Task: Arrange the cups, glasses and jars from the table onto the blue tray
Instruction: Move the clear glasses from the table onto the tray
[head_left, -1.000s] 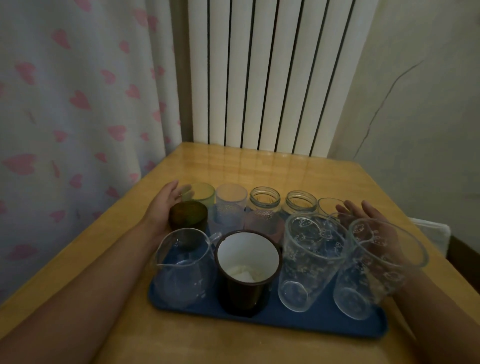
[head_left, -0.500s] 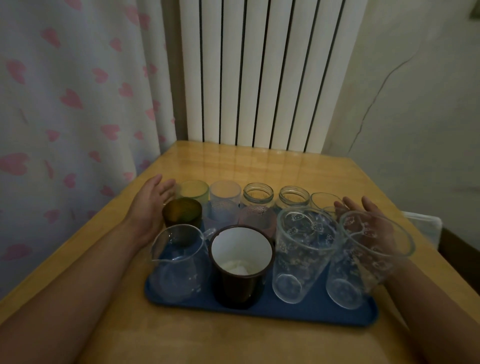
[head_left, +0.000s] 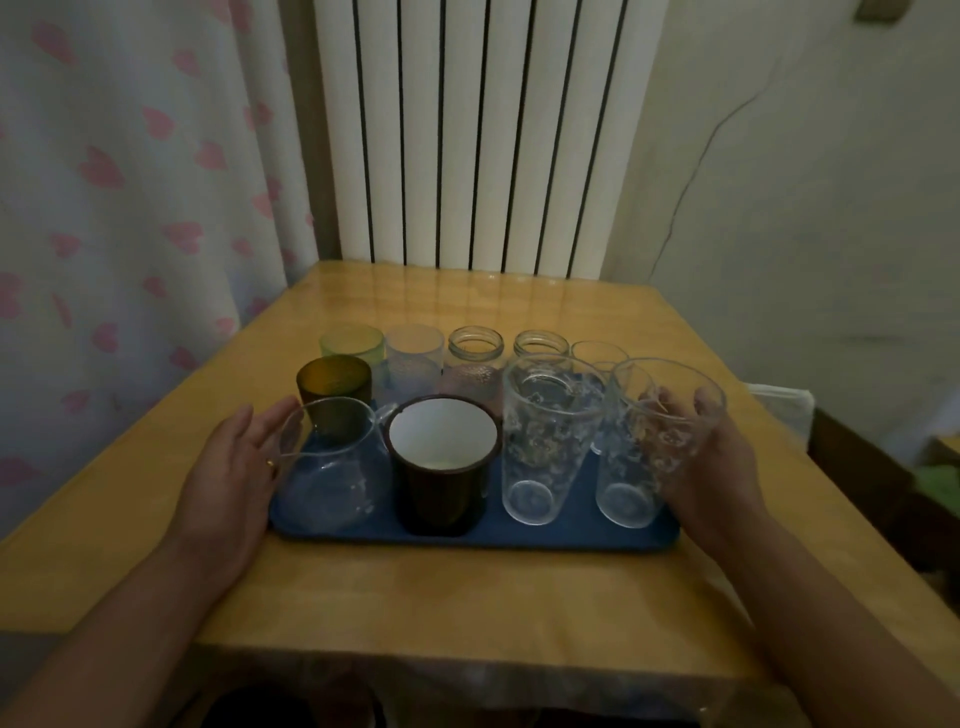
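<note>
1. Both hands flank the tray: the left hand (head_left: 236, 470) has its grip spread, fingers straight, close against the clear glass pitcher (head_left: 332, 467) at the tray's near-left corner; whether it touches cannot be told.
2. Seen partly through the glass, the right hand (head_left: 711, 467) has its grip spread, fingers relaxed, beside the clear patterned tall glass (head_left: 652, 447) at the tray's near-right corner, holding nothing.
3. The flat blue plastic tray (head_left: 571, 538) lies on the yellow wooden surface (head_left: 467, 597), towards its near edge.
4. Along the tray's near edge, left to right: the pitcher, a dark brown mug with a white inside (head_left: 441, 467), a second clear patterned tall glass (head_left: 548, 441), then the glass by the right hand.
5. Behind the pitcher stands a dark amber tumbler (head_left: 334, 387).
6. Along the tray's far edge, left to right: a pale green glass (head_left: 352, 345), a frosted clear glass (head_left: 414, 353), two clear jars with threaded necks (head_left: 475, 345) (head_left: 540, 344), and a small clear glass (head_left: 599, 353).
7. All stand upright, close together.
</note>
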